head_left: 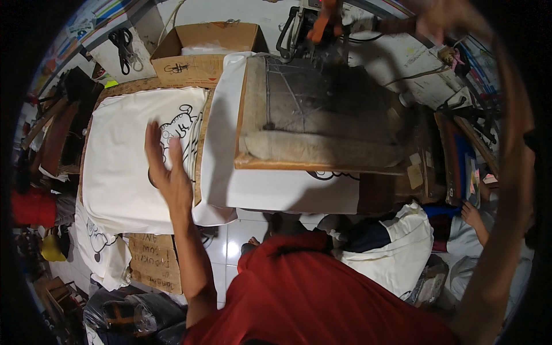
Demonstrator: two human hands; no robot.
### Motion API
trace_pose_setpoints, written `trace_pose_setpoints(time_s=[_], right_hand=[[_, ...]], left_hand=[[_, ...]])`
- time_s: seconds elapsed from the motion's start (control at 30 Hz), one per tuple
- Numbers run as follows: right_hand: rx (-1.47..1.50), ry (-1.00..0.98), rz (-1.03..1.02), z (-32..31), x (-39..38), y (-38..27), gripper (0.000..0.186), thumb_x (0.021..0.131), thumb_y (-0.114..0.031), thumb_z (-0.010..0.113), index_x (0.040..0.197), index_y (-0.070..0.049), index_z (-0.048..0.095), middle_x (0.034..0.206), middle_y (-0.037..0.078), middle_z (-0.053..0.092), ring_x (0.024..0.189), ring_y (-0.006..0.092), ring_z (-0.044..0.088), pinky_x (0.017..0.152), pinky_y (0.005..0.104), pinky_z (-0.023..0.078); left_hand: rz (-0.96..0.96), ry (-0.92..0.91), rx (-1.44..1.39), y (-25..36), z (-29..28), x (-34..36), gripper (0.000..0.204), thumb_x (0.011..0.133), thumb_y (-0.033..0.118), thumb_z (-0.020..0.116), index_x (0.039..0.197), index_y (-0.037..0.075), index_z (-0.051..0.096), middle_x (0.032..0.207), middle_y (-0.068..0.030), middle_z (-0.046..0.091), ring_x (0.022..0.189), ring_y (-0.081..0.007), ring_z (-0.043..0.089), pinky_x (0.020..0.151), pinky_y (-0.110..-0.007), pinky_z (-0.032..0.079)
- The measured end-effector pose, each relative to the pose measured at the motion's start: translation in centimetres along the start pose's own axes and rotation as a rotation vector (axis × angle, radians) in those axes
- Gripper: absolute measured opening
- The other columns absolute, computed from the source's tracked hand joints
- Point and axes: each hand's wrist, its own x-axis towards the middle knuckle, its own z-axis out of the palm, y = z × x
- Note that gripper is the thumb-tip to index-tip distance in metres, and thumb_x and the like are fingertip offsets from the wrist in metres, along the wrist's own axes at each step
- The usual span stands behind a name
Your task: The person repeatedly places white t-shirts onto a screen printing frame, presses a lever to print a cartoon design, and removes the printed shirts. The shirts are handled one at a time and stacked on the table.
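Note:
My left hand (174,179) is raised over a stack of cream cloths (118,161) printed with black cartoon line drawings. Its fingers are apart and hold nothing. At the upper right, my right hand (444,20), somewhat blurred, is closed around the end of a long lever handle (397,25). That lever belongs to a press whose broad grey plate (316,145), edged in wood, hangs in the middle. Under the plate lies a white cloth (264,190), with part of a black print showing at the plate's front edge. The plate hides the rest of it.
An open cardboard box (198,70) stands behind the stack, beside a coiled black cable (122,52). Cream cloth (408,244) is heaped at the lower right, near another person's hand (474,217). Dark plastic bags (129,316) lie at the lower left.

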Motion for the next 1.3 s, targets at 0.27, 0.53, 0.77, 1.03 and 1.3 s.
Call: trace_pose_setpoints(time_s=[0.27,0.53,0.77,1.03,1.3], right_hand=[[0.466,-0.255,-0.069,19.7,-3.2,-5.6,0.057,0.062,-0.01,0.078,0.112,0.004,0.055,0.098,0.01,0.063,0.088,0.0148,0.063,0.072,0.0309,0.053],[0.445,-0.11,-0.288,27.5,-2.4,-5.2,0.053,0.066,-0.018,0.075,0.112,0.0,0.056,0.099,0.009,0.062,0.089,0.0167,0.062,0.074,0.0318,0.052],[0.441,-0.065,-0.341,28.8,-3.3,-5.1,0.05,0.069,-0.025,0.073,0.111,-0.004,0.056,0.101,0.008,0.06,0.09,0.0184,0.061,0.076,0.0326,0.051],[0.375,-0.052,-0.398,30.8,-5.2,-2.6,0.046,0.073,-0.033,0.07,0.11,-0.009,0.056,0.102,0.007,0.059,0.091,0.0203,0.061,0.078,0.0334,0.05],[0.087,0.059,-0.491,30.8,-4.7,-3.1,0.034,0.08,-0.036,0.063,0.101,-0.01,0.058,0.096,0.006,0.058,0.09,0.0182,0.061,0.077,0.0345,0.05]], left_hand=[[0.475,-0.815,-0.048,11.2,17.2,0.6,0.064,0.084,0.05,0.058,0.117,-0.005,0.053,0.101,-0.017,0.061,0.083,-0.0324,0.063,0.075,-0.039,0.05],[0.5,-0.768,0.098,6.8,17.9,-2.3,0.078,0.081,0.059,0.058,0.126,-0.004,0.047,0.127,-0.0229,0.05,0.119,-0.0369,0.049,0.098,-0.046,0.039],[0.46,-0.619,0.047,6.4,17.7,-4.3,0.062,0.083,0.05,0.059,0.116,-0.003,0.056,0.119,-0.0209,0.057,0.109,-0.0344,0.056,0.095,-0.044,0.041],[0.472,-0.372,-0.134,4.9,17.4,-5.8,0.038,0.082,0.033,0.063,0.102,0.001,0.063,0.102,-0.0129,0.065,0.092,-0.0272,0.063,0.083,-0.04,0.048],[0.538,-0.184,-0.224,4.8,17.6,-5.3,0.03,0.072,0.012,0.065,0.098,-0.002,0.067,0.095,-0.0143,0.068,0.078,-0.0223,0.067,0.073,-0.032,0.047]])
